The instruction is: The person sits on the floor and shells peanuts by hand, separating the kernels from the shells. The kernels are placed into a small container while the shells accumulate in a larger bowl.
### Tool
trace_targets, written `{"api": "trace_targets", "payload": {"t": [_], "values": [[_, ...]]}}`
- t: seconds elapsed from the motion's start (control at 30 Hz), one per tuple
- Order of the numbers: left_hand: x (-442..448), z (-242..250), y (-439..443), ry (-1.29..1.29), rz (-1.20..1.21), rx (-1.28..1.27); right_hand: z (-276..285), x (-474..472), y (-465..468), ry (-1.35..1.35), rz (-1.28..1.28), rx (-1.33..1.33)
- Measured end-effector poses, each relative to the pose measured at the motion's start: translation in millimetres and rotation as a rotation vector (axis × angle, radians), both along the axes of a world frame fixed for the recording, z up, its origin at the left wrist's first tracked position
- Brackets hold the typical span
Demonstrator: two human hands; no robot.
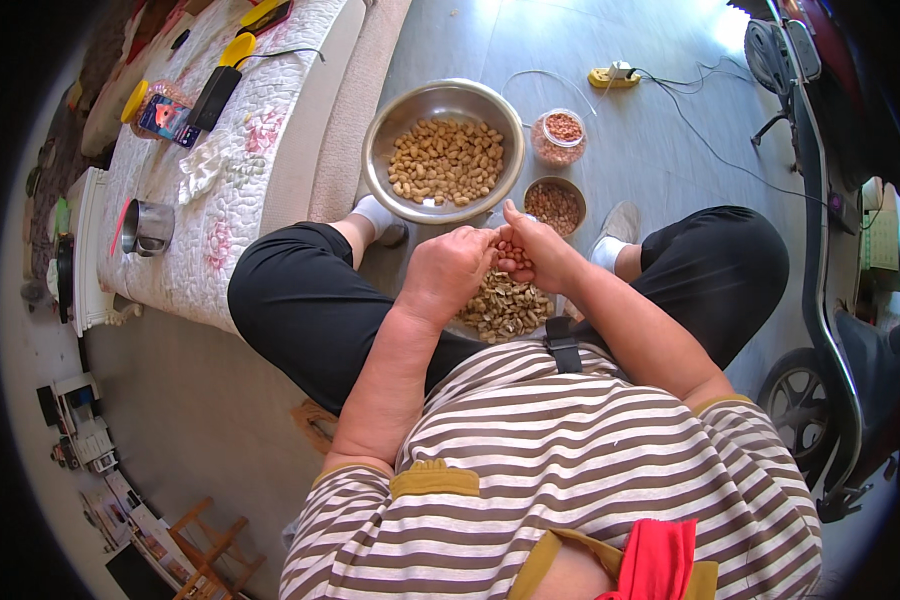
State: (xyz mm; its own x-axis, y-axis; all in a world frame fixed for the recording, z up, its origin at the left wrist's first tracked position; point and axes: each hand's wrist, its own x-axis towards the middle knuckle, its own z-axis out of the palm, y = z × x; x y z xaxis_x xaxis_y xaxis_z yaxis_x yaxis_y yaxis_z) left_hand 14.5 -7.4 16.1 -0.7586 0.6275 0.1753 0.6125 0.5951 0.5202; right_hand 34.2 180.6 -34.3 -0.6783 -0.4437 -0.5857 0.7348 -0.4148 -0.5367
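Observation:
My right hand (544, 251) is cupped around several reddish shelled peanuts (513, 256), its thumb pointing up. My left hand (450, 266) meets it with curled fingers at the edge of that palm; whatever lies between those fingertips is hidden. Below both hands, between my legs, lies a heap of broken peanut shells (506, 307). Just beyond, a wide steel basin (375, 150) holds unshelled peanuts (446, 161). A smaller metal bowl (583, 196) with shelled peanuts stands behind my right hand, partly covered by it. Farther back is a clear plastic jar (559, 150) of reddish peanuts.
A yellow power strip (613, 77) with trailing cables lies on the floor. At right stands an electric scooter (817, 262). On the quilted bed (270, 135) at left are a phone (166, 120), a lidded jar (136, 101), a black box-shaped device (214, 97) and a steel mug (150, 226).

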Motion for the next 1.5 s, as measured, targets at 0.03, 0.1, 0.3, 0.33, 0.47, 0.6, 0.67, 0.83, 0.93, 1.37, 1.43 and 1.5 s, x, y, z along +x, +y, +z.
{"api": "trace_targets", "payload": {"t": [0.03, 0.1, 0.3, 0.33, 0.47, 0.6, 0.67, 0.83, 0.93, 1.37, 1.43, 1.5], "values": [[0, 0, 0, 0.011, -0.003, -0.013, -1, 0, 0, -0.013, -0.006, 0.018], [0, 1, 0, 0.002, -0.004, -0.051, -2, -2, -1, -0.040, -0.006, 0.018], [-9, 20, -7, -0.235, 0.109, 0.191, -6, -4, 9, -0.119, -0.129, -0.118], [-11, 24, -9, -0.286, 0.131, 0.202, -7, -6, 11, -0.125, -0.177, -0.154], [-21, 41, -19, -0.248, 0.028, 0.134, -15, -19, 25, -0.120, -0.345, -0.354], [-34, 56, -23, -0.247, -0.074, 0.012, -25, -25, 37, -0.077, -0.489, -0.487], [-47, 65, -24, -0.201, -0.108, -0.055, -34, -28, 42, -0.120, -0.564, -0.407], [-91, 76, -20, -0.115, -0.102, -0.119, -63, -38, 60, -0.231, -0.767, -0.216], [-109, 72, -11, -0.146, -0.032, -0.134, -66, -39, 74, -0.240, -0.812, -0.284], [-116, 67, 18, -0.106, -0.165, -0.087, 142, 0, 152, 0.520, -0.885, -0.193], [-113, 67, 18, -0.115, -0.166, -0.079, 177, 24, 179, 0.612, -0.960, -0.256], [-110, 67, 19, -0.140, -0.173, -0.057, 202, 52, 206, 0.692, -1.021, -0.218]]}}
